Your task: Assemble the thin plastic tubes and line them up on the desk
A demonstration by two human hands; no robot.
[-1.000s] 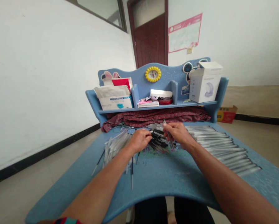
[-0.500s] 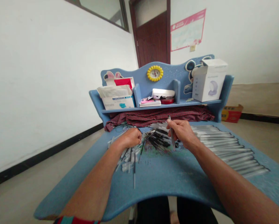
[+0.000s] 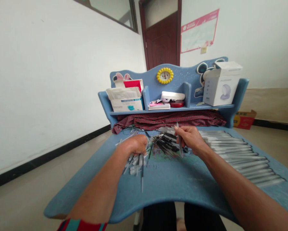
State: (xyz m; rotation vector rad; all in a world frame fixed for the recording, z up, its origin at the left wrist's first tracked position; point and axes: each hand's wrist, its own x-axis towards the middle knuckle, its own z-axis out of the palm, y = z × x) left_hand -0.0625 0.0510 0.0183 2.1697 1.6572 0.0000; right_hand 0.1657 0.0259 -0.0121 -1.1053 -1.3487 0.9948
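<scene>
My left hand (image 3: 135, 144) rests curled over a scatter of clear pen barrels (image 3: 134, 162) at the left middle of the blue desk (image 3: 172, 183); what its fingers grip is hidden. My right hand (image 3: 191, 137) is closed round a slim grey pen (image 3: 179, 144), held nearly upright with its tip down near the desk. Between the two hands lies a heap of black pen parts (image 3: 165, 146). A long thin black refill (image 3: 142, 175) lies loose nearer to me.
Rows of finished grey pens (image 3: 237, 157) cover the desk's right side. A red checked cloth (image 3: 168, 120) lies under the shelf, which bears a mask box (image 3: 126, 102), a yellow clock (image 3: 165, 75) and a white carton (image 3: 222, 85). A cardboard box (image 3: 245, 118) sits on the floor.
My left hand has drawn back from the black heap to the left, onto the clear barrels. The right hand keeps the pen upright and has barely moved. The camera has shifted left.
</scene>
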